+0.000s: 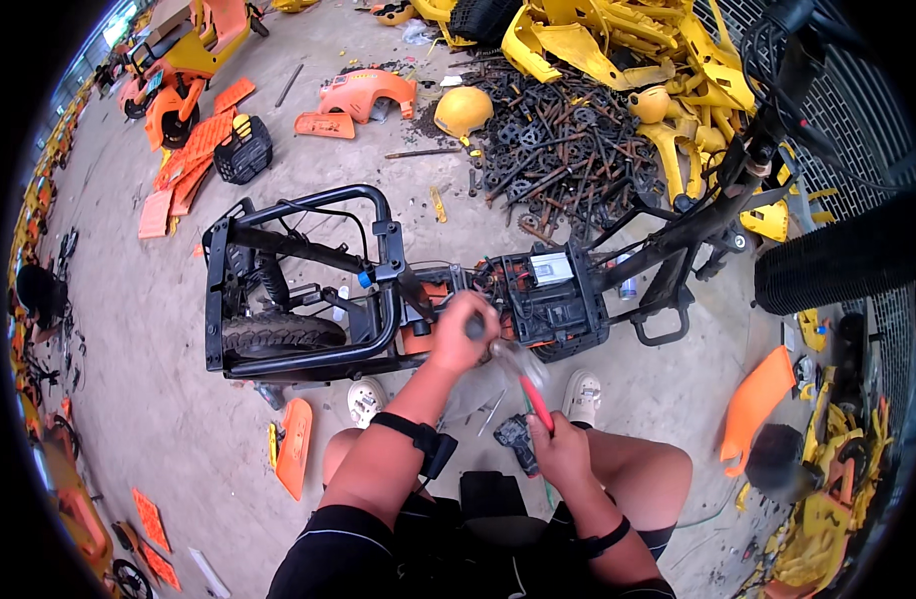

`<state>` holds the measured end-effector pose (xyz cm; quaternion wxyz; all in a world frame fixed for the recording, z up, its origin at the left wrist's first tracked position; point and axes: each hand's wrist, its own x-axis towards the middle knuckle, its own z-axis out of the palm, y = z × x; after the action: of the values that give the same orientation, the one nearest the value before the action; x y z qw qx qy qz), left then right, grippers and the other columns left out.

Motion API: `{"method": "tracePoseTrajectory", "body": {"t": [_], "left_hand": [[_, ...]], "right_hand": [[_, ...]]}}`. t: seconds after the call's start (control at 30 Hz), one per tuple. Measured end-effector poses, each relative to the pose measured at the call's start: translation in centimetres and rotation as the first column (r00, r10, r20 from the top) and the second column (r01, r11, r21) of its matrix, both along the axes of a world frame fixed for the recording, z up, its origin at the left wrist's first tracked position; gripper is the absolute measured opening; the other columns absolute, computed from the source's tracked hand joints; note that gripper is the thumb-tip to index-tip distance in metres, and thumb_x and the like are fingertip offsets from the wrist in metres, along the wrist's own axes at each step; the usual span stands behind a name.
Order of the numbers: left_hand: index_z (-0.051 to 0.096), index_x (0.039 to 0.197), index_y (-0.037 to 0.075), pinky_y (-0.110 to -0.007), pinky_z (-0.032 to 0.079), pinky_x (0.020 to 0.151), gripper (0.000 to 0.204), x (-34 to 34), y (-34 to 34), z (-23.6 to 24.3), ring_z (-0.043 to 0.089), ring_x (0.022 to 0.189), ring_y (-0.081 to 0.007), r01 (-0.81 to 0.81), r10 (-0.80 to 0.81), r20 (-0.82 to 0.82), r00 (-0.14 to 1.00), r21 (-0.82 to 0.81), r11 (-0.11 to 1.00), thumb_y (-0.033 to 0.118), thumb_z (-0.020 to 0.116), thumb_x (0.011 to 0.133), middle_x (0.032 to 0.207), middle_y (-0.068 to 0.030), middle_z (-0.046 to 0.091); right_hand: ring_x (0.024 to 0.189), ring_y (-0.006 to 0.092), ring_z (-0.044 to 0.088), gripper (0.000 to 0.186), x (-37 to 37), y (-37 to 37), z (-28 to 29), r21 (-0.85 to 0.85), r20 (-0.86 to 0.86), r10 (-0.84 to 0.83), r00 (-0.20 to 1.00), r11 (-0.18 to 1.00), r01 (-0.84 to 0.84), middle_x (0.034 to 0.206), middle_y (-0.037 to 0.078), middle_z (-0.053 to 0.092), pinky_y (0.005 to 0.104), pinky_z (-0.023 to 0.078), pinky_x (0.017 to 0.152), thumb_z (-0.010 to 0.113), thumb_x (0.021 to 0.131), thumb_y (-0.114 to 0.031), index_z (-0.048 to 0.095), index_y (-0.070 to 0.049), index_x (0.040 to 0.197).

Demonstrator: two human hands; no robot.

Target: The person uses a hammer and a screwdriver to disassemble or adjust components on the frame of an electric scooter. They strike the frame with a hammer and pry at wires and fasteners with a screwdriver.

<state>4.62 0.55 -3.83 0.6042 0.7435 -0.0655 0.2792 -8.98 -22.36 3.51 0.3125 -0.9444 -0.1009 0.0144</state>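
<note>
A stripped black scooter frame lies across in front of me, its rear wheel at the left. My left hand is closed over the frame's middle, around a tool with a dark round end; the rest of that tool is hidden. My right hand grips the red handle of a hammer. The hammer's head is smeared by motion, close to the left hand. Right of the left hand sits a black open compartment with a silver box in it.
A black cordless drill lies on the floor between my feet. Beyond the frame rises a heap of rusty metal parts, with yellow plastic panels behind it. Orange panels lie at the left, another orange piece at the right.
</note>
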Motion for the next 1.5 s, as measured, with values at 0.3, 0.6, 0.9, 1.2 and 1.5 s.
{"method": "tracePoseTrajectory", "body": {"t": [0.3, 0.6, 0.9, 1.2, 1.5], "left_hand": [[0.056, 0.085, 0.003, -0.042, 0.054, 0.093, 0.017, -0.2, 1.3, 0.4, 0.068, 0.092, -0.0292, 0.059, -0.056, -0.063, 0.996, 0.055, 0.997, -0.003, 0.072, 0.085, 0.085, -0.0115, 0.063], [0.055, 0.084, 0.003, -0.044, 0.055, 0.092, 0.019, -0.7, 1.1, 2.3, 0.066, 0.084, -0.0324, 0.099, -0.104, 0.031, 0.994, 0.146, 0.984, -0.005, 0.072, 0.082, 0.082, -0.0112, 0.062], [0.055, 0.084, 0.003, -0.043, 0.054, 0.083, 0.021, -0.3, 0.9, 1.4, 0.065, 0.086, -0.0338, 0.129, -0.133, 0.000, 0.991, 0.225, 0.966, -0.005, 0.073, 0.080, 0.082, -0.0123, 0.061], [0.053, 0.084, 0.004, -0.039, 0.052, 0.078, 0.022, -0.1, 1.6, 1.4, 0.063, 0.081, -0.0293, 0.081, -0.079, -0.022, 0.997, 0.094, 0.992, -0.007, 0.072, 0.081, 0.082, -0.0109, 0.060], [0.053, 0.084, 0.004, -0.039, 0.051, 0.075, 0.020, -0.1, 1.0, 0.4, 0.062, 0.079, -0.0287, 0.082, -0.084, 0.013, 0.996, 0.094, 0.992, -0.006, 0.071, 0.082, 0.082, -0.0114, 0.060]], "right_hand": [[0.062, 0.0337, 0.066, 0.023, -1.5, -2.0, 3.5, 0.163, 0.112, 0.071, 0.991, 0.983, -0.089, 0.071, 0.013, 0.063, 0.0411, 0.052, 0.057, 0.078, 0.082, -0.019, 0.062, -0.004, 0.092], [0.054, 0.0240, 0.062, 0.032, 0.4, -1.1, 2.6, 0.425, 0.013, -0.058, 0.998, 0.904, 0.047, 0.070, 0.010, 0.063, 0.0349, 0.048, 0.053, 0.069, 0.098, -0.033, 0.067, -0.002, 0.093], [0.058, 0.0325, 0.064, 0.016, 1.3, -0.5, 3.8, 0.355, 0.082, 0.028, 0.996, 0.933, -0.056, 0.069, 0.012, 0.062, 0.0364, 0.051, 0.055, 0.077, 0.086, -0.015, 0.065, -0.004, 0.087], [0.059, 0.0319, 0.065, 0.019, 1.1, 0.5, 5.5, 0.293, 0.173, 0.115, 0.978, 0.942, -0.163, 0.069, 0.013, 0.063, 0.0363, 0.052, 0.056, 0.077, 0.077, -0.006, 0.061, -0.004, 0.087], [0.058, 0.0333, 0.064, 0.025, 0.2, 3.0, 4.1, 0.169, 0.075, 0.173, 0.982, 0.968, -0.183, 0.070, 0.011, 0.063, 0.0400, 0.052, 0.054, 0.080, 0.074, -0.013, 0.059, -0.007, 0.085]]}}
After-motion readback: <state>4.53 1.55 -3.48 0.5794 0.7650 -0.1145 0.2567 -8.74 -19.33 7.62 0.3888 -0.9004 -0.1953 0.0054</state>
